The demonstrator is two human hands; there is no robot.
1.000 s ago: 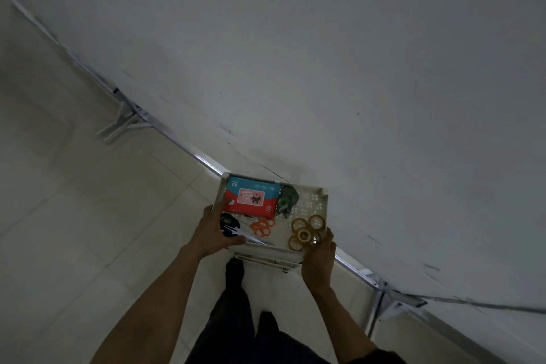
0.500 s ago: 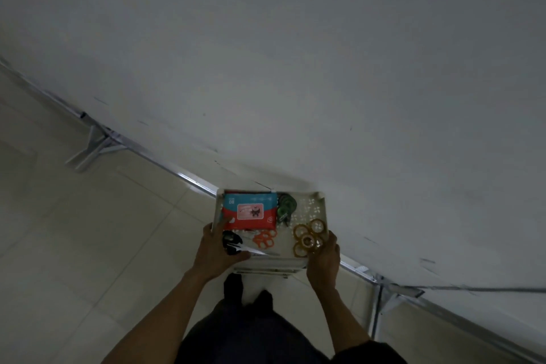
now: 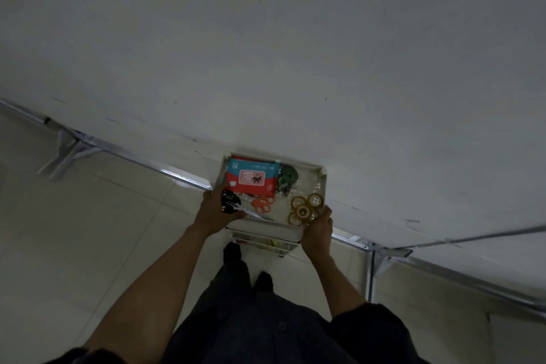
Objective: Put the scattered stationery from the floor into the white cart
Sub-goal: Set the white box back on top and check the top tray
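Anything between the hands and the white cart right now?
Nothing visible. The left hand grips the white cart at its top tray's near-left rim, beside the black scissors. The right hand grips the near-right corner by the tape rolls.

- A single view, worn on the person's head, looks steeply down and forward along both bare forearms.
- The wide lens takes in much: white wall (image 3: 266, 53) across the upper half, tiled floor (image 3: 74, 230) at lower left.
- The white cart (image 3: 323, 186) appears small at centre, seen from above at arm's reach, with the left hand (image 3: 214, 211) and right hand (image 3: 317, 230) at its near rim.
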